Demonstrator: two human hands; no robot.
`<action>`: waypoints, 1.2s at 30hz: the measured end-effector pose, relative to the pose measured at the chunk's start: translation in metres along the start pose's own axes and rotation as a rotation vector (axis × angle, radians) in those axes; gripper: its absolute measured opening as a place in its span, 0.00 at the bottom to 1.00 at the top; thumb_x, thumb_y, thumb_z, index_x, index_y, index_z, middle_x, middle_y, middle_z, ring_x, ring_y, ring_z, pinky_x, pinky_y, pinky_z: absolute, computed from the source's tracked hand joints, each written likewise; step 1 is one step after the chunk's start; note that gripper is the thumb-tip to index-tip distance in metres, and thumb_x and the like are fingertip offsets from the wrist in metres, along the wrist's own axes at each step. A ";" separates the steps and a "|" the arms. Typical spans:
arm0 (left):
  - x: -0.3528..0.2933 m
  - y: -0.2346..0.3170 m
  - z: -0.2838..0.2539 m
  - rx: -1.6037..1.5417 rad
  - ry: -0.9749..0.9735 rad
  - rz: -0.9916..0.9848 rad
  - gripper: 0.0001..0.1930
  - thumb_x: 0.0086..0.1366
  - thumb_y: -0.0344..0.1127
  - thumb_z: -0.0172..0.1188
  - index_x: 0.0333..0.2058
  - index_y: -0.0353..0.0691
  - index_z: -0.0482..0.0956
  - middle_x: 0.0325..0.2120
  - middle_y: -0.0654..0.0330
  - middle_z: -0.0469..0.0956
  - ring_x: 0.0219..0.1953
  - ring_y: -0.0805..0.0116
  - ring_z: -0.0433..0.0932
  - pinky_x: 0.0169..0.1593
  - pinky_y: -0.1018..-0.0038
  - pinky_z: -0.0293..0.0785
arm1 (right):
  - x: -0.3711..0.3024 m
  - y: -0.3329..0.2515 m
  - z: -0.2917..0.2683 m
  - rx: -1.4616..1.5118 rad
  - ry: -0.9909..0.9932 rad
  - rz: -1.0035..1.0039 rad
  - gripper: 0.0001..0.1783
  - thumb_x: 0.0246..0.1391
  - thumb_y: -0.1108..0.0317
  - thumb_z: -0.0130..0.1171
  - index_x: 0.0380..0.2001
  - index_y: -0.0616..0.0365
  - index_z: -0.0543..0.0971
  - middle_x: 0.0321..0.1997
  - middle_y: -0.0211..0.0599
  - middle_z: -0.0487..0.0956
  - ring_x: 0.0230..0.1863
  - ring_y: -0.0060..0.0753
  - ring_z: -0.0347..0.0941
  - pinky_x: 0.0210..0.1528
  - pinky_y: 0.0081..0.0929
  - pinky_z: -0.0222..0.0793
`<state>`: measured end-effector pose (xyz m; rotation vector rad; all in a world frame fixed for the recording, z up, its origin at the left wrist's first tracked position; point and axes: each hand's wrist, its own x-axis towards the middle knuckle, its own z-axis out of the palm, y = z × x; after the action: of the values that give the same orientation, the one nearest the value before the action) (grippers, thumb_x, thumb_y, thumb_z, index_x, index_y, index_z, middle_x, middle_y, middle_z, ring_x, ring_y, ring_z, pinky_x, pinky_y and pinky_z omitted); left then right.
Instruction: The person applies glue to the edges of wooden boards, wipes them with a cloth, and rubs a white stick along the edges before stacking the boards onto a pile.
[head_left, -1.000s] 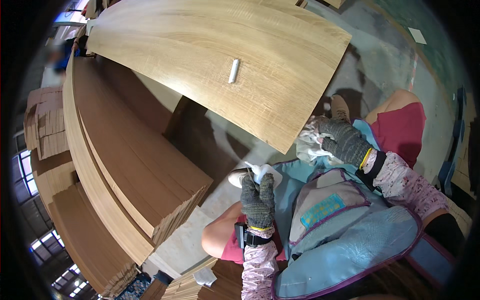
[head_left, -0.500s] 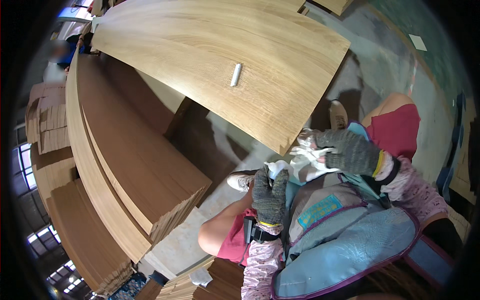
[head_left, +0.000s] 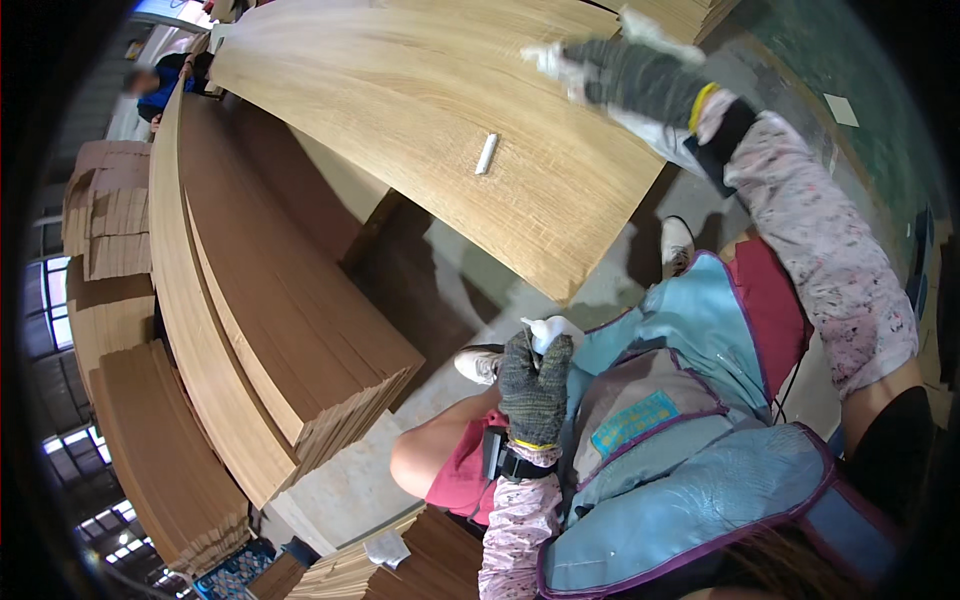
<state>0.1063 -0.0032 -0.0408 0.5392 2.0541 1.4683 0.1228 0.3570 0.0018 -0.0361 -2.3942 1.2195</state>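
Note:
Close to my lap, my left hand (head_left: 536,398) in a dark grey knit glove is closed around a small white squeeze bottle (head_left: 548,332) with a pointed tip. Most of the bottle is hidden by the fingers. My right hand (head_left: 640,85), gloved the same way and smeared by motion, reaches out over the right part of a wood-grain board (head_left: 400,100). A white cloth (head_left: 655,35) is bunched in it, with ends hanging out on several sides. On the board lies a short white stick (head_left: 487,154), apart from both hands.
To the left stand tall stacks of brown panels (head_left: 290,290), a pale wood-grain panel (head_left: 190,330) beside them. A co-worker (head_left: 165,88) in dark blue is at the far left end. Below, a scrap of white paper (head_left: 387,548) rests on another panel stack (head_left: 440,560).
My right hand has swung away from my lap, forward and up over the board, carrying the cloth. The left hand with the bottle has barely moved. The view has shifted slightly.

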 end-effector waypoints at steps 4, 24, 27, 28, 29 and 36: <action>-0.004 0.003 0.003 -0.063 -0.004 -0.104 0.11 0.59 0.30 0.60 0.39 0.33 0.74 0.31 0.54 0.77 0.33 0.66 0.76 0.38 0.72 0.72 | -0.029 0.000 0.042 -0.706 -0.149 0.213 0.28 0.47 0.56 0.62 0.50 0.57 0.71 0.56 0.48 0.69 0.57 0.45 0.65 0.60 0.38 0.59; -0.002 0.001 0.019 -0.033 -0.034 -0.039 0.12 0.61 0.29 0.58 0.43 0.33 0.70 0.33 0.57 0.75 0.37 0.70 0.74 0.41 0.74 0.71 | -0.149 -0.127 0.131 0.035 -0.096 0.413 0.18 0.45 0.64 0.65 0.40 0.58 0.75 0.35 0.40 0.75 0.38 0.41 0.73 0.40 0.35 0.69; 0.000 0.014 0.022 -0.206 0.042 -0.197 0.12 0.63 0.34 0.58 0.41 0.34 0.70 0.33 0.57 0.75 0.35 0.70 0.74 0.37 0.75 0.71 | -0.152 -0.128 0.139 0.180 -0.223 0.580 0.19 0.47 0.66 0.64 0.41 0.61 0.73 0.37 0.43 0.76 0.40 0.43 0.73 0.41 0.37 0.69; 0.000 0.011 0.026 -0.209 0.033 -0.194 0.12 0.63 0.34 0.58 0.41 0.34 0.70 0.33 0.57 0.75 0.35 0.70 0.74 0.37 0.75 0.71 | -0.156 -0.120 0.147 0.173 -0.217 0.584 0.19 0.47 0.66 0.64 0.41 0.61 0.73 0.37 0.43 0.76 0.40 0.43 0.73 0.41 0.37 0.69; 0.001 0.005 0.031 -0.260 0.075 -0.168 0.12 0.62 0.34 0.58 0.41 0.34 0.70 0.33 0.57 0.75 0.34 0.70 0.74 0.36 0.75 0.71 | -0.164 -0.107 0.162 0.280 -0.145 0.549 0.20 0.47 0.63 0.63 0.41 0.62 0.73 0.36 0.45 0.76 0.39 0.43 0.74 0.41 0.37 0.69; -0.004 0.022 0.030 -0.490 0.136 -0.039 0.10 0.67 0.35 0.51 0.43 0.37 0.68 0.32 0.59 0.71 0.33 0.72 0.72 0.37 0.73 0.72 | -0.139 -0.133 0.164 0.368 -0.115 0.622 0.19 0.46 0.66 0.62 0.42 0.61 0.72 0.39 0.47 0.78 0.43 0.42 0.75 0.47 0.36 0.69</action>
<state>0.1292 0.0232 -0.0267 0.2034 1.6938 1.9415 0.2055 0.1207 -0.0313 -0.6504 -2.2819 1.9683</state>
